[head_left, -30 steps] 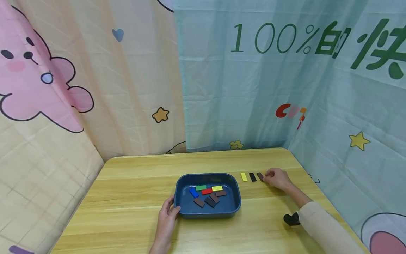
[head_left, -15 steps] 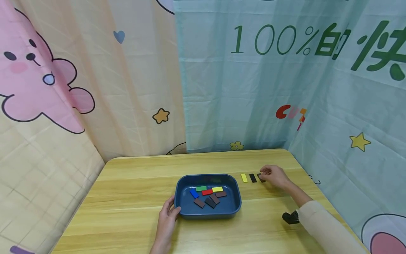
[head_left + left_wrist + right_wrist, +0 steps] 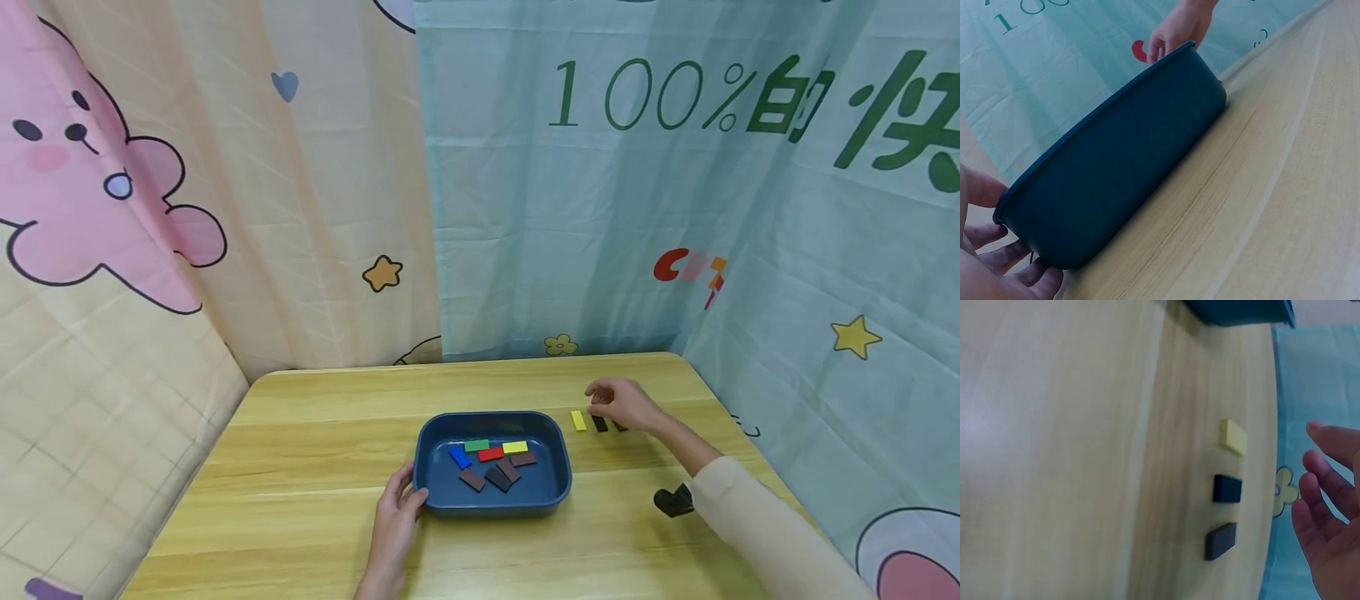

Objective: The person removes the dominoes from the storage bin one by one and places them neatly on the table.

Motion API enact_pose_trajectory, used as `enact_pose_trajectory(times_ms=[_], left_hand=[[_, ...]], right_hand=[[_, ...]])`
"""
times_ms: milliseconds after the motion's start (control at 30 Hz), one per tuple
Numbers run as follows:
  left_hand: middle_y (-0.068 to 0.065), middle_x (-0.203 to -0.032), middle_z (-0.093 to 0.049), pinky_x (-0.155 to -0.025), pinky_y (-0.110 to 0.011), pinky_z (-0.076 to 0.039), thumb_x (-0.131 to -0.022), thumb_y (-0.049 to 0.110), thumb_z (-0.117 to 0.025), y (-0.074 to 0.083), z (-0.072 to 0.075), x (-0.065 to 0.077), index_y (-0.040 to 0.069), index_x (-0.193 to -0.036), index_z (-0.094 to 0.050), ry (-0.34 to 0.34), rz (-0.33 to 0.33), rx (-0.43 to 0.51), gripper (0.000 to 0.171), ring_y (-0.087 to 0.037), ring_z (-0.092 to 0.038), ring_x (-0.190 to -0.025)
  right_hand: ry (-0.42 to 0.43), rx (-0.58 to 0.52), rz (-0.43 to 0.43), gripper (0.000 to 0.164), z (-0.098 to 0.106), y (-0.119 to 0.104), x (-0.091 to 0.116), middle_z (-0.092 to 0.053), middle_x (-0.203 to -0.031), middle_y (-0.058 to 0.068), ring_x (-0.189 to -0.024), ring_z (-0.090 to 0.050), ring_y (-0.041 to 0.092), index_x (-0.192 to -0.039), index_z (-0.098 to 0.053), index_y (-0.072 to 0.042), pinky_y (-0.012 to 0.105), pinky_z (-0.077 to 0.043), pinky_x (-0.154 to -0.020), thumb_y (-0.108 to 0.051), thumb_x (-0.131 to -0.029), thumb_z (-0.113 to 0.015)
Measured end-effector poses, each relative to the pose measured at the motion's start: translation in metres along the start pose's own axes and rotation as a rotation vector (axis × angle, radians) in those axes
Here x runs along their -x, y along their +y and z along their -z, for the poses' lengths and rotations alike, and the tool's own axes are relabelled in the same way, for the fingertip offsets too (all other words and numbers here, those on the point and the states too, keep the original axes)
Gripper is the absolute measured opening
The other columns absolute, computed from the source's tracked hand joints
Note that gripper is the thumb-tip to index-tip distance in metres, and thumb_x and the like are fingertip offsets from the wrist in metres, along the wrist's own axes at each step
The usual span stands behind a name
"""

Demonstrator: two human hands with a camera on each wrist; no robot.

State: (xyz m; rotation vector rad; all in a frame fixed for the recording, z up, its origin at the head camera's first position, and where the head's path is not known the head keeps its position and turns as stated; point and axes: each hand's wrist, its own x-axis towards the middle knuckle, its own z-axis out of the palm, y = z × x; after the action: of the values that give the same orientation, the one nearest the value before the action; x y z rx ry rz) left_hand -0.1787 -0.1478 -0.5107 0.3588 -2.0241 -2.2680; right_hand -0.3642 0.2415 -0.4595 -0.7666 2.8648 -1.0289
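Now my empty right grip (image 3: 624,404) has left the brown block (image 3: 1221,541) to its right, third in line; my left grip (image 3: 393,502) clasps the basin (image 3: 491,510).

Tray (image 3: 491,511) is showing dark blue; blocks (image 3: 491,454) within are showing green, blue, red, yellow, brown, black; row blocks (image 3: 1227,489), yellow, black, brown. Desk (image 3: 315,475) is bearing yellow wood grain; cream curtain (image 3: 330,183), pink cartoon figure (image 3: 67,217); teal curtain (image 3: 495,217), green lettering (image 3: 881,108).
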Motion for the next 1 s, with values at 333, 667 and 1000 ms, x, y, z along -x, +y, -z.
enact_pose_trajectory(times_ms=[333, 667, 1000], left_hand=[[-0.032, -0.158, -0.031, -0.113, -0.056, -0.037, -0.104, 0.002, -0.050, 0.001, -0.001, -0.001, -0.007, -0.156, -0.032, -0.008, 0.007, -0.002, 0.055, -0.049, -0.037, -0.142], [-0.032, -0.158, -0.032, -0.113, -0.055, -0.038, -0.104, 0.002, -0.049, 0.003, -0.001, 0.000, -0.006, -0.156, -0.033, -0.002, 0.008, -0.006, 0.055, -0.049, -0.037, -0.142], [-0.032, -0.158, -0.032, -0.113, -0.056, -0.037, -0.104, 0.001, -0.049, 0.003, -0.001, -0.001, -0.006, -0.155, -0.033, 0.004, 0.010, 0.000, 0.054, -0.050, -0.037, -0.141]], right_hand=[[-0.109, 0.047, 0.119, 0.022, 0.001, -0.038, -0.021, -0.068, -0.092, -0.004, -0.084, -0.064, 0.014, -0.114, -0.072, -0.003, 0.035, -0.056, -0.075, -0.015, -0.096, -0.075], [-0.178, 0.088, 0.222, 0.019, -0.006, -0.068, -0.042, -0.071, -0.097, -0.002, -0.088, -0.066, 0.013, -0.112, -0.074, -0.007, 0.034, -0.057, -0.079, -0.017, -0.096, -0.075], [-0.263, 0.140, 0.282, 0.017, -0.022, -0.096, -0.058, -0.070, -0.096, -0.006, -0.086, -0.064, 0.009, -0.110, -0.075, -0.009, 0.028, -0.056, -0.079, -0.017, -0.095, -0.076]])
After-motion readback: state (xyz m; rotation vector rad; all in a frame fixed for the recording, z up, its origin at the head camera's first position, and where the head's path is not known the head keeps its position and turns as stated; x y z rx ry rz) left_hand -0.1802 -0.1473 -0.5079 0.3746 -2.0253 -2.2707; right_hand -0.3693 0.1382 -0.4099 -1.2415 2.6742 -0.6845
